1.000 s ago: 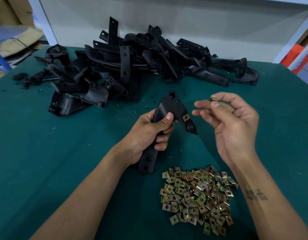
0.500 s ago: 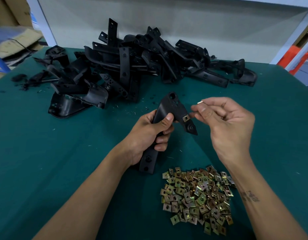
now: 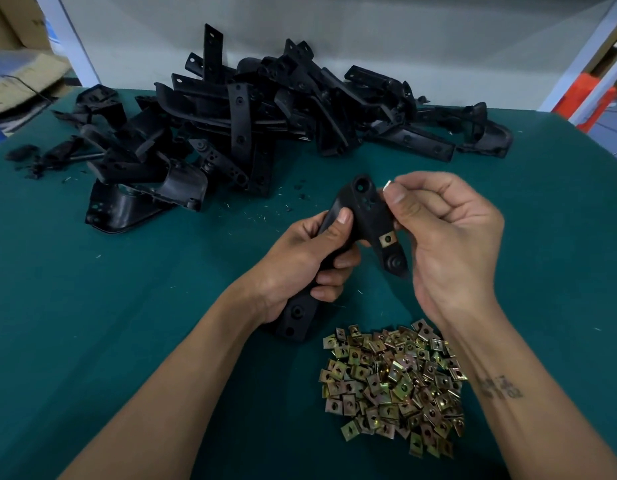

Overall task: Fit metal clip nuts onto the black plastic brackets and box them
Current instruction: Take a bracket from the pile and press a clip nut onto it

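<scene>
My left hand (image 3: 300,265) grips a black plastic bracket (image 3: 364,216) by its long middle, holding it over the green table. One brass clip nut (image 3: 387,239) sits fitted on the bracket's lower right arm. My right hand (image 3: 449,233) pinches another clip nut (image 3: 388,185) between thumb and forefinger, right at the bracket's upper right edge. A loose heap of clip nuts (image 3: 393,386) lies on the table below my right wrist.
A big pile of black brackets (image 3: 265,116) fills the back of the green table (image 3: 92,306), reaching from far left to far right. Small black shavings (image 3: 265,216) lie in front of it. A wall stands behind; cardboard (image 3: 19,77) lies at upper left.
My right hand has moved left with the clip nut, from apart from the bracket to touching its upper right edge. My left hand has kept its hold on the bracket.
</scene>
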The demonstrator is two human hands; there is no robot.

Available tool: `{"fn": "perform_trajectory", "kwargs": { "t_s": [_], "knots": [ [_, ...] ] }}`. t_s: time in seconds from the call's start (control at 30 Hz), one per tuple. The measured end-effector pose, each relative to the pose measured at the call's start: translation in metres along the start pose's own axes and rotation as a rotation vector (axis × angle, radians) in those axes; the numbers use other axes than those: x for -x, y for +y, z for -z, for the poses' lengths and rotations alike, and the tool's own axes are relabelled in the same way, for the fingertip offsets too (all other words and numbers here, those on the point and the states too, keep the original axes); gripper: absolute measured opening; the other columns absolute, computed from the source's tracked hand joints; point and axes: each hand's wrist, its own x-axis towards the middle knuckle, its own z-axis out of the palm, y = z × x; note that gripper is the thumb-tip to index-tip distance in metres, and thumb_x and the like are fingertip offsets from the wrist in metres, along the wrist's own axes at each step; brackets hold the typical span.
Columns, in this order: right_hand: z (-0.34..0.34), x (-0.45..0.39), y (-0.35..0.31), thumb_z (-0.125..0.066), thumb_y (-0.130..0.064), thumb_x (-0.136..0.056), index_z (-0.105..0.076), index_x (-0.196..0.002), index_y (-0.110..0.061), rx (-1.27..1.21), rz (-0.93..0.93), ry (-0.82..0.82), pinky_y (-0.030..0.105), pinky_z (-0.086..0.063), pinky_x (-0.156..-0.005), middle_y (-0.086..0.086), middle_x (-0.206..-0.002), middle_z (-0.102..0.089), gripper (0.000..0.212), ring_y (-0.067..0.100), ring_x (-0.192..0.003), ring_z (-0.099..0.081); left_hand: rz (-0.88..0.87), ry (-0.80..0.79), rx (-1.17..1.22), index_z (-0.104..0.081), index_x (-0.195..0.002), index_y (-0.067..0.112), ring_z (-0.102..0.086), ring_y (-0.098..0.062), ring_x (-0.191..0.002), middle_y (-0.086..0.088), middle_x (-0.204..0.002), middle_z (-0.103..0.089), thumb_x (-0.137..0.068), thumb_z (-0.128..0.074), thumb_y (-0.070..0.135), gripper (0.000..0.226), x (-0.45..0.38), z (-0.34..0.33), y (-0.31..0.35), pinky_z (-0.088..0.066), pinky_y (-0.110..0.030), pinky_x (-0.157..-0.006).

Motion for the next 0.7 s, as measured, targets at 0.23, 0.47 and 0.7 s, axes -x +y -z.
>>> {"fn": "perform_trajectory", "kwargs": {
  "t_s": [0.23,0.47,0.7],
  "knots": [
    [0.0025,0.0007,-0.0015,-0.073,0.001,-0.087,-0.080,-0.093,-0.016,0.012,-0.046,0.000,0.050,-0.057,-0.082,0.003,-0.085,-0.078,0.019,0.012,-0.077,-0.067,-0.004,0.014,-0.003,-0.066,-0.085,0.021,-0.027,-0.009,-0.048,0.000,-0.069,-0.039,-0.100,-0.053,0.046,0.032,-0.0014,-0.0014,-0.0007,-0.027,-0.019,-0.038],
    [0.0001,0.0018,-0.0038,-0.080,0.001,-0.081,-0.075,-0.088,-0.011,-0.056,-0.111,0.023,0.039,-0.061,-0.080,0.007,-0.084,-0.077,0.015,0.017,-0.079,-0.070,-0.006,0.025,-0.012,-0.062,-0.089,0.017,-0.027,-0.009,-0.048,0.000,-0.070,-0.038,-0.100,-0.053,0.046,0.033,-0.0008,-0.0014,-0.0010,-0.027,-0.020,-0.038],
    [-0.0030,0.0053,-0.0056,-0.078,0.001,-0.083,-0.072,-0.084,-0.009,-0.093,-0.154,0.051,0.056,-0.058,-0.092,0.009,-0.085,-0.076,0.012,0.023,-0.082,-0.073,-0.007,0.042,-0.030,-0.065,-0.085,0.020,-0.027,-0.008,-0.048,0.000,-0.068,-0.039,-0.101,-0.050,0.045,0.033,-0.0004,-0.0044,0.0012,-0.026,-0.019,-0.038]
  ]
}}
